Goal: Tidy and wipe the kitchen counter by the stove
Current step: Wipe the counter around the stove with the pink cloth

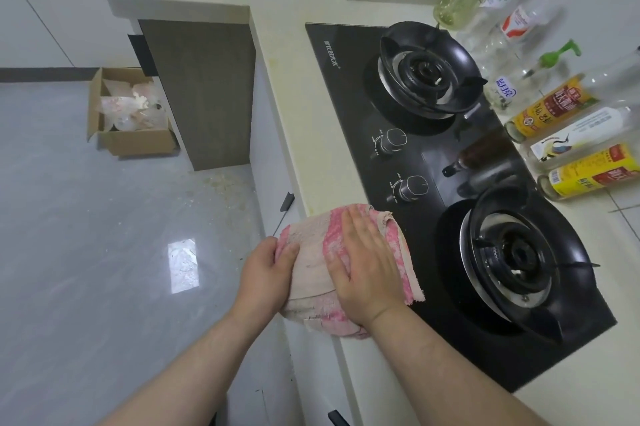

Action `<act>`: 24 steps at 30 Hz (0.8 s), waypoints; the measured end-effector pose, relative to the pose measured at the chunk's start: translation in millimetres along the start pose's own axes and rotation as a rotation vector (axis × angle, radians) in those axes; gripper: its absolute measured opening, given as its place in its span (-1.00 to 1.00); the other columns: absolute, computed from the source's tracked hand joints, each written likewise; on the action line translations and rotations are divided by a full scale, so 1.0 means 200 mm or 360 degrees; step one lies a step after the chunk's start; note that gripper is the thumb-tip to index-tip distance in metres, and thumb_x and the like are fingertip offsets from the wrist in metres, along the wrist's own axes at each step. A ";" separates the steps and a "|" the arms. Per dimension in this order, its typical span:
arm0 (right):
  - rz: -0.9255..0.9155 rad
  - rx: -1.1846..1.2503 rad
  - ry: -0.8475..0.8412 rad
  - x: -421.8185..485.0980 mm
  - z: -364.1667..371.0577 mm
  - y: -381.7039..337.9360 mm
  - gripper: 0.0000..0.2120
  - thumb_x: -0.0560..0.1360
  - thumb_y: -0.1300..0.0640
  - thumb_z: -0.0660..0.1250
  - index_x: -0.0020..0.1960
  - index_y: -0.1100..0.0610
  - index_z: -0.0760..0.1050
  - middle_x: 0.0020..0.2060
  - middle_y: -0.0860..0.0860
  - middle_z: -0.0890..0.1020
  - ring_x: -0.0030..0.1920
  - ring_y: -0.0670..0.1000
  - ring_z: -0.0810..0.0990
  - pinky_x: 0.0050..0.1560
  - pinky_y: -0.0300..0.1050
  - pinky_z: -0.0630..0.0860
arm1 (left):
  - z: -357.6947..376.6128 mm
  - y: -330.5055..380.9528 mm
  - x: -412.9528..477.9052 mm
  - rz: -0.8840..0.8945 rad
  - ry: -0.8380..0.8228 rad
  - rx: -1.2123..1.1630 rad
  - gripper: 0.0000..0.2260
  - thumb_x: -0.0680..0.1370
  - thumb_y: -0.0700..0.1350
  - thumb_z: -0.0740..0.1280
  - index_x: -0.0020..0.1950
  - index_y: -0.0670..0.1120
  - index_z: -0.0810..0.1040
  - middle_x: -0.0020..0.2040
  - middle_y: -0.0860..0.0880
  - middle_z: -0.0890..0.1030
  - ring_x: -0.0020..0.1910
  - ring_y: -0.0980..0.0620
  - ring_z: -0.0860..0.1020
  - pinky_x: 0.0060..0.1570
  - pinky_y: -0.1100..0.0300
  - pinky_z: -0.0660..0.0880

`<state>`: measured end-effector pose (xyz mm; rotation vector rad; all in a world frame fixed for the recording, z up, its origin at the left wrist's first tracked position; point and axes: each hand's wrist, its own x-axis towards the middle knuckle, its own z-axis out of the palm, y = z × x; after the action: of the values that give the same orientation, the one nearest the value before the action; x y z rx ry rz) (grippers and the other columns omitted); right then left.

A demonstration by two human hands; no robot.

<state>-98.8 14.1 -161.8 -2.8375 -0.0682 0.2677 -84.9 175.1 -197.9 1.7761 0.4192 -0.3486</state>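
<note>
Your right hand lies flat on the pink cloth — fingers straight. Your left hand pinches its edge, hiding the counter rim beneath.

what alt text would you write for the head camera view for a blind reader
A person's right hand presses flat on a pink and white towel at the front edge of the counter while the left hand grips its left side. Beside it is a black two-burner gas stove with bottles lined beyond it. A cardboard box sits on the floor.
</note>
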 end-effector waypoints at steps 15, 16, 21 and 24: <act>-0.0039 -0.0056 -0.0013 0.29 -0.04 -0.04 -0.30 0.54 -0.21 -0.15 0.61 0.04 -0.13 0.60 -0.06 -0.07 0.57 -0.11 -0.17 0.56 -0.13 -0.17 | -0.03 0.15 0.21 0.0084 0.0259 -0.0189 -0.76 0.63 -0.08 0.23 -0.16 -0.20 0.48 -0.30 -0.01 0.50 -0.34 0.14 0.41 -0.30 0.23 0.38; -0.0039 -0.0059 -0.0012 0.31 -0.05 -0.04 -0.30 0.54 -0.22 -0.16 0.61 0.04 -0.12 0.60 -0.06 -0.07 0.57 -0.11 -0.16 0.56 -0.12 -0.15 | -0.04 0.16 0.23 0.0097 0.0265 -0.0183 -0.76 0.63 -0.08 0.23 -0.18 -0.19 0.47 -0.31 -0.01 0.49 -0.35 0.14 0.40 -0.32 0.27 0.37; -0.0033 -0.0077 -0.0018 0.39 -0.06 -0.06 -0.29 0.53 -0.23 -0.18 0.61 0.04 -0.13 0.60 -0.06 -0.07 0.57 -0.10 -0.16 0.55 -0.14 -0.18 | -0.08 0.20 0.31 0.0143 0.0275 -0.0164 -0.75 0.62 -0.11 0.24 -0.19 -0.23 0.46 -0.30 -0.03 0.49 -0.41 0.23 0.37 -0.40 0.36 0.33; -0.0037 -0.0077 -0.0018 0.43 -0.07 -0.08 -0.28 0.52 -0.23 -0.18 0.61 0.04 -0.13 0.60 -0.06 -0.07 0.57 -0.10 -0.16 0.54 -0.15 -0.19 | -0.09 0.21 0.35 0.0144 0.0274 -0.0187 -0.76 0.62 -0.11 0.24 -0.17 -0.23 0.47 -0.30 -0.03 0.49 -0.40 0.23 0.38 -0.39 0.37 0.34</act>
<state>-11.5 31.4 -159.7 -2.8816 -0.1110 0.2805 -3.6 189.5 -188.1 1.7098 0.4700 -0.1051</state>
